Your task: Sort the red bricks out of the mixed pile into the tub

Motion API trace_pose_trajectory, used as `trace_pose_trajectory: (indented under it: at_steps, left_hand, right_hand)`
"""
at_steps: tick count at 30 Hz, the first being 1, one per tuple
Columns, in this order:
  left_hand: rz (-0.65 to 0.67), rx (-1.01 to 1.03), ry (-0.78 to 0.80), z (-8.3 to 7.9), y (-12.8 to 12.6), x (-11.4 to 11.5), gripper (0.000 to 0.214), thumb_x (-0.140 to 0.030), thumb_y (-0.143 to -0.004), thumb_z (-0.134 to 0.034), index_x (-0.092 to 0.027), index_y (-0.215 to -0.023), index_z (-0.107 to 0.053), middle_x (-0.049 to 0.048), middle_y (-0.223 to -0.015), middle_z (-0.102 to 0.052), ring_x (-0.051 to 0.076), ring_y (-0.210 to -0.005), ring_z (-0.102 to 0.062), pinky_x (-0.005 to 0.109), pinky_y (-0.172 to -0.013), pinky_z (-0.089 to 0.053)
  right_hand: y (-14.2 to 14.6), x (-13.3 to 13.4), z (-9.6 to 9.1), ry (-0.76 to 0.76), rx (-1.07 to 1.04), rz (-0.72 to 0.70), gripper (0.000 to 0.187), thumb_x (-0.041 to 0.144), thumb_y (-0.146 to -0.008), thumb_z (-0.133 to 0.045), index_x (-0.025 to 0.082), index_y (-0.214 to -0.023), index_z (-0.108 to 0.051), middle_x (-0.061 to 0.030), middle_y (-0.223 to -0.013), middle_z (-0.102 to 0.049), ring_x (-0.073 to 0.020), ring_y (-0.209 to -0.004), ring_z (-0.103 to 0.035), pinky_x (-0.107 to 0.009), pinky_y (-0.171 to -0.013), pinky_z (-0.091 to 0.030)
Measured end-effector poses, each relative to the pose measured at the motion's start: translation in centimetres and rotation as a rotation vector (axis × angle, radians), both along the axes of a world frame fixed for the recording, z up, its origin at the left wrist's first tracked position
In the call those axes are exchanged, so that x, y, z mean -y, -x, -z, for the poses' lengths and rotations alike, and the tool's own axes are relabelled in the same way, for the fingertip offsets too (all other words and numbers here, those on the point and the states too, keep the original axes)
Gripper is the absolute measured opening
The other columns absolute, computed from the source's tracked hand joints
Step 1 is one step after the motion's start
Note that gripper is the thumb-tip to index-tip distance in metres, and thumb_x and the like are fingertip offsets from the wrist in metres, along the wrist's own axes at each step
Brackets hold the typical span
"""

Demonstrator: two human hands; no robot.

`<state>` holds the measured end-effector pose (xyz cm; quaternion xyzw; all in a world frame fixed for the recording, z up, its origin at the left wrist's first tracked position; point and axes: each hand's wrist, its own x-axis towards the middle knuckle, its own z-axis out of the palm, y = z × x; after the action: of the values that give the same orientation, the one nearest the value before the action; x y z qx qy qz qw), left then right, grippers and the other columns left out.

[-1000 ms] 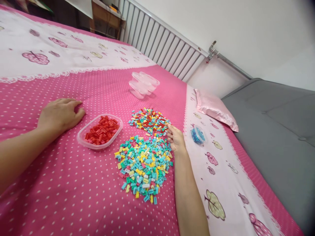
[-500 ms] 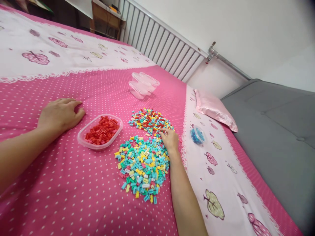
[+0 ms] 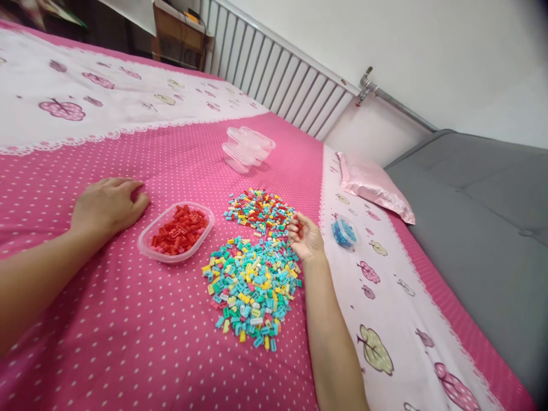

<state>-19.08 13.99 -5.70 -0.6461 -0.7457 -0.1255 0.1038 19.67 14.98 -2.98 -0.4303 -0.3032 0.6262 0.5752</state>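
My right hand (image 3: 305,238) hovers at the right edge of the far brick pile (image 3: 259,211), palm turned partly up, fingers curled round a few small red bricks. A larger pile of mostly teal and yellow bricks (image 3: 252,288) lies just below that hand. My left hand (image 3: 107,204) rests flat on the pink dotted bedspread (image 3: 128,319), fingers spread, beside a clear tub of red bricks (image 3: 177,232). A small clear tub of blue bricks (image 3: 343,233) sits right of my right hand.
A stack of empty clear tubs (image 3: 247,148) stands further back on the bed. A pink pillow (image 3: 371,184) lies at the right, next to a grey sofa (image 3: 479,228). A white radiator (image 3: 278,77) runs along the wall behind.
My right hand went from the pile's edge into the bricks, then lifted and turned palm-up with red bricks in its fingers. My left hand stayed still.
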Motion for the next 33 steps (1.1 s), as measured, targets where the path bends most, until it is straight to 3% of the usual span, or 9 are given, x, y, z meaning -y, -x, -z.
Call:
trace_pose_trajectory:
  at_steps: [3, 6, 10, 14, 16, 20, 24, 28, 33]
  left_hand:
    - [0.020, 0.004, 0.001, -0.2, -0.1, 0.1, 0.060, -0.047, -0.084, -0.023, -0.010, -0.120, -0.054, 0.0154, -0.121, -0.054, 0.031, -0.110, -0.048, 0.041, -0.090, -0.039]
    - [0.025, 0.024, 0.005, -0.5, -0.3, 0.2, 0.061, -0.048, -0.084, -0.023, -0.009, -0.120, -0.053, 0.0162, -0.121, -0.053, 0.032, -0.110, -0.048, 0.042, -0.091, -0.039]
    - [0.024, 0.044, 0.020, -0.7, -0.3, 0.5, 0.060, -0.048, -0.085, -0.023, -0.010, -0.120, -0.053, 0.0153, -0.122, -0.053, 0.031, -0.111, -0.048, 0.040, -0.093, -0.038]
    - [0.030, 0.044, 0.001, -0.7, -0.3, 0.5, 0.059, -0.047, -0.085, -0.024, -0.010, -0.120, -0.053, 0.0155, -0.121, -0.054, 0.030, -0.110, -0.048, 0.040, -0.093, -0.037]
    - [0.026, 0.042, -0.010, -0.6, -0.3, 0.5, 0.056, -0.045, -0.085, -0.026, -0.010, -0.119, -0.053, 0.0145, -0.120, -0.055, 0.029, -0.110, -0.048, 0.040, -0.093, -0.037]
    - [0.029, 0.027, -0.022, -0.5, -0.4, 0.4, 0.053, -0.043, -0.085, -0.030, -0.010, -0.118, -0.053, 0.0132, -0.119, -0.056, 0.026, -0.109, -0.048, 0.039, -0.093, -0.037]
    - [0.024, 0.023, -0.035, -0.4, -0.5, 0.4, 0.051, -0.042, -0.085, -0.032, -0.009, -0.117, -0.054, 0.0125, -0.118, -0.056, 0.025, -0.108, -0.048, 0.040, -0.093, -0.037]
    - [0.021, 0.023, -0.049, -0.2, -0.6, 0.5, 0.048, -0.040, -0.085, -0.033, -0.010, -0.117, -0.054, 0.0115, -0.116, -0.057, 0.024, -0.107, -0.049, 0.039, -0.093, -0.037]
    - [0.015, 0.041, -0.064, 0.1, -0.4, 0.4, 0.046, -0.039, -0.085, -0.036, -0.010, -0.115, -0.055, 0.0091, -0.116, -0.057, 0.022, -0.105, -0.048, 0.039, -0.093, -0.037]
  right_hand:
    - [0.2, 0.4, -1.2, 0.088, -0.253, -0.062, 0.004, 0.018, -0.062, -0.053, 0.017, -0.066, -0.050, 0.0011, -0.064, -0.053, -0.0052, -0.055, -0.049, -0.010, -0.034, -0.026]
    - [0.9, 0.5, -0.9, 0.063, -0.192, -0.051, 0.008, 0.017, -0.062, -0.051, 0.016, -0.069, -0.055, 0.0012, -0.064, -0.054, -0.0050, -0.054, -0.048, -0.011, -0.035, -0.024]
    - [2.0, 0.3, 1.2, -0.117, 0.404, 0.005, 0.023, 0.027, -0.069, -0.056, 0.017, -0.087, -0.066, 0.0059, -0.055, -0.050, -0.0047, -0.041, -0.031, -0.016, -0.038, -0.022]
    - [2.4, 0.2, 2.6, -0.295, 1.164, 0.101, 0.030, 0.033, -0.076, -0.053, 0.021, -0.098, -0.070, 0.0052, -0.048, -0.051, -0.0094, -0.045, -0.040, -0.021, -0.051, -0.034]
    - [2.3, 0.3, 2.8, -0.292, 1.390, 0.106, 0.030, 0.035, -0.077, -0.053, 0.025, -0.099, -0.070, 0.0039, -0.049, -0.055, -0.0116, -0.049, -0.046, -0.023, -0.056, -0.036]
    - [2.6, 0.3, 2.9, -0.241, 1.619, 0.077, 0.028, 0.034, -0.079, -0.054, 0.029, -0.102, -0.068, 0.0000, -0.069, -0.067, -0.0155, -0.065, -0.058, -0.024, -0.063, -0.040]
    - [3.0, 0.3, 3.2, -0.241, 1.732, 0.088, 0.027, 0.035, -0.080, -0.054, 0.029, -0.102, -0.068, -0.0031, -0.085, -0.071, -0.0194, -0.079, -0.062, -0.027, -0.069, -0.042]
    - [3.2, 0.1, 3.6, -0.230, 1.738, 0.131, 0.027, 0.034, -0.082, -0.050, 0.027, -0.098, -0.069, -0.0048, -0.085, -0.071, -0.0209, -0.080, -0.062, -0.030, -0.071, -0.043]
    - [3.1, -0.2, 3.3, -0.306, 1.445, 0.223, 0.028, 0.034, -0.078, -0.052, 0.018, -0.093, -0.070, -0.0026, -0.065, -0.065, -0.0167, -0.065, -0.058, -0.029, -0.068, -0.043]
